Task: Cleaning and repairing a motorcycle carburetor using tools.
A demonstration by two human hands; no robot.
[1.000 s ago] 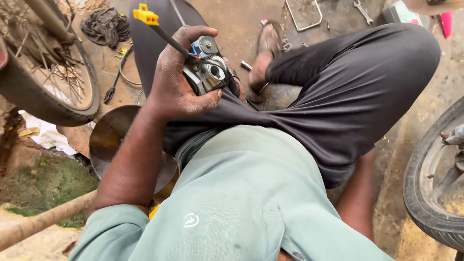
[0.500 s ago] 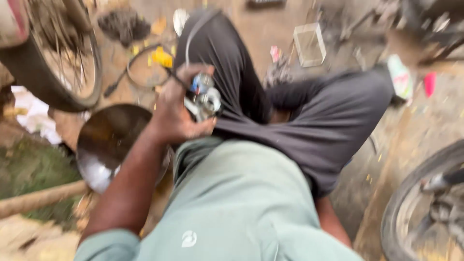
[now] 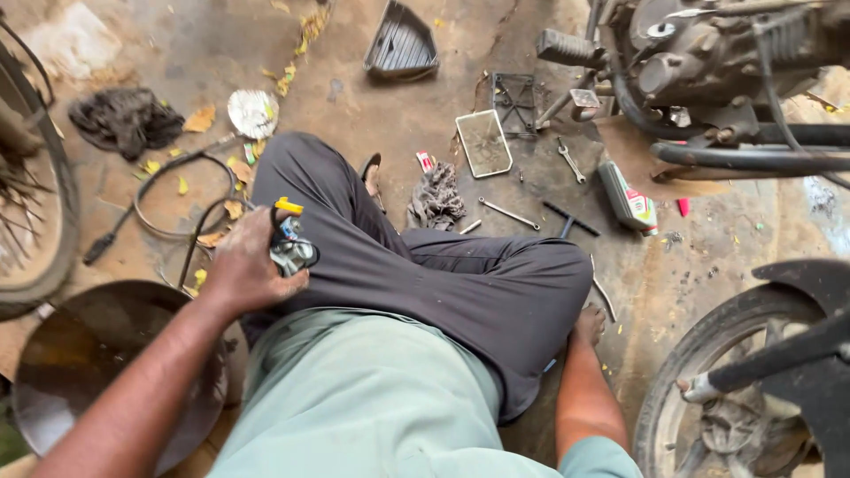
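A person sits cross-legged on a dirt floor (image 3: 390,115), dark trousers filling the centre. At two o'clock stands a motorcycle engine (image 3: 708,53); at four o'clock, a tyre (image 3: 691,398); at nine o'clock, a spoked wheel (image 3: 35,221); at seven o'clock, a round metal basin (image 3: 80,354). At twelve o'clock lies a triangular black cover (image 3: 400,42), with a pale rectangular tray (image 3: 483,142) at one o'clock and an oil bottle (image 3: 627,196) beyond it. Smaller pieces dot the ground: a grey rag (image 3: 436,198), spanners (image 3: 509,212).

The left hand (image 3: 243,270), at nine o'clock from centre, rests on the left knee, fingers curled tight around a small metal part (image 3: 290,252) with a yellow-tipped tool (image 3: 289,208) sticking up. The right hand (image 3: 589,323), at four o'clock, presses the ground beside the right knee; whether its fingers are spread or curled cannot be told.
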